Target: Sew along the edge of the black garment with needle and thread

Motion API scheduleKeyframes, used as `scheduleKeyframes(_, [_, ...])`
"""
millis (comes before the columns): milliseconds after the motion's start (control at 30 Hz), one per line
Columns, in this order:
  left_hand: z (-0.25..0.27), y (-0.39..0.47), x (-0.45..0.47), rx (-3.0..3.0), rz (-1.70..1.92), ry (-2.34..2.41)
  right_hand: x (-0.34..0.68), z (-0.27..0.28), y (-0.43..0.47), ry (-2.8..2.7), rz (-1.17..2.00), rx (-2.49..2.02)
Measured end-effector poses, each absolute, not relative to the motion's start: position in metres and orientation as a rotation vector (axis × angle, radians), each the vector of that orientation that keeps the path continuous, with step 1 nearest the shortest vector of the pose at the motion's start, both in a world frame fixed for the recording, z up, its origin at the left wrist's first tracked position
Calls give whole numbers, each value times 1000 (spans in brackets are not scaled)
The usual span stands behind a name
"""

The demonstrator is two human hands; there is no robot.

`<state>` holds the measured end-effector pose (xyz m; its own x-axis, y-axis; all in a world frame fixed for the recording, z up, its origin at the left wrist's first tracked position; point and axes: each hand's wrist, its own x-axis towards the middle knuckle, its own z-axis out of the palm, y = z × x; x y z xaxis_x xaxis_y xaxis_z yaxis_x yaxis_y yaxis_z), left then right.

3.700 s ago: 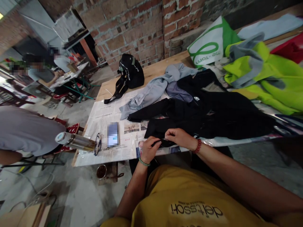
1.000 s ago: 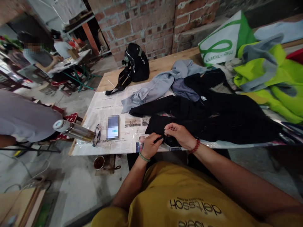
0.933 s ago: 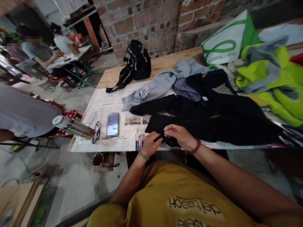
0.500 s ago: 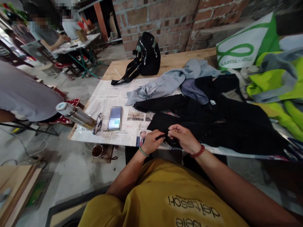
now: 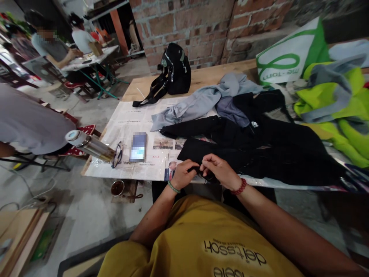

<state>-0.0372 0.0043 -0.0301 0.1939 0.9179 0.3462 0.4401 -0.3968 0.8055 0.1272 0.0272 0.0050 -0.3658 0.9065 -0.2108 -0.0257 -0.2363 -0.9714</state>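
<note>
Black garment (image 5: 276,154) lies spread across the table from the middle to the right, with a small white logo on it. At its near left edge, my left hand (image 5: 182,176) pinches a bunched bit of the black cloth between thumb and fingers. Close beside it, my right hand (image 5: 221,171) is closed in a pinch over the same spot. Whatever sits between its fingertips is too small to make out. A light grey garment (image 5: 191,105) lies crumpled behind the black one.
Left on the newspaper-covered table (image 5: 115,115) are a phone (image 5: 138,147), glasses (image 5: 117,154) and a tilted steel flask (image 5: 89,145). A black bag (image 5: 179,73) stands at the back. To the right are a white-green bag (image 5: 284,61) and yellow-green clothing (image 5: 331,96). People sit at left.
My right fingertips have come down slightly toward the black cloth and my left hand. The left hand keeps its pinch. The whole view has shifted a little.
</note>
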Motion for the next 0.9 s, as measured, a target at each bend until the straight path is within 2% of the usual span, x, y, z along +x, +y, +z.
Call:
scheduleKeyframes(100, [-27, 4, -37, 1920, 1129, 1271, 127, 6, 31, -1160, 1665, -1138])
scheduleKeyframes(400, [-30, 5, -38, 1932, 1126, 1264, 136, 6, 31, -973, 2016, -1084])
scheduleKeyframes(600, [-33, 5, -38, 1935, 1140, 1265, 135, 5, 27, -1165, 1922, -1093])
scheduleKeyframes(733, [-31, 5, -38, 1923, 1158, 1258, 133, 4, 30, -1310, 1744, -1086])
scheduleKeyframes(833, [-29, 5, -37, 1908, 1161, 1249, 130, 4, 32, -1247, 1578, -1093])
scheduleKeyframes(900, [-28, 5, -37, 1916, 1153, 1246, 125, 3, 32, -1203, 1591, -1067])
